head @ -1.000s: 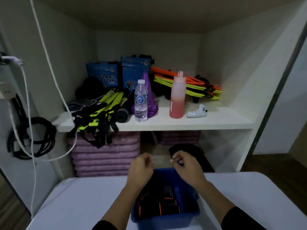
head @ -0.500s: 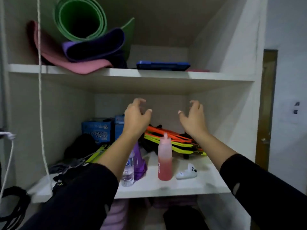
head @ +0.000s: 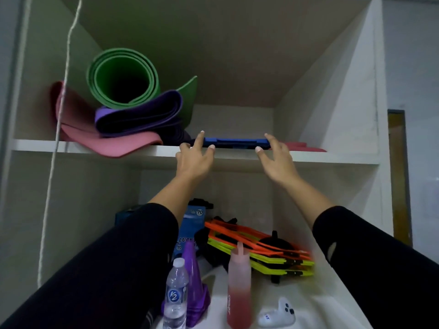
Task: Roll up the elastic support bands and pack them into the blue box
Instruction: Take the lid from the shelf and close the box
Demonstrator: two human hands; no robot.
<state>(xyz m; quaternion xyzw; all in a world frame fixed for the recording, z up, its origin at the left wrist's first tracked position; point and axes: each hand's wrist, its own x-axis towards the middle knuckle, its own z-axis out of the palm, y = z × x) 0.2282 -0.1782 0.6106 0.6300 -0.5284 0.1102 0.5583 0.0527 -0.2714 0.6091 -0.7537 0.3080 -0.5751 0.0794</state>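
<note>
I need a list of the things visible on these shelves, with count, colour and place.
rolled mat: one, green, upper shelf left
folded mat: one, purple, against the roll
flat mat: one, pink, beneath
flat lid: one, blue, upper shelf edge
cord: one, white, left
carton: one, blue, lower shelf back
slat stack: one, orange-yellow, lower right
cones: one stack, purple, lower front
water bottle: one, clear, beside cones
tall bottle: one, pink, lower front
gadget: one, white, beside tall bottle
left hand: one, at lid's left end
right hand: one, at lid's right end
</note>
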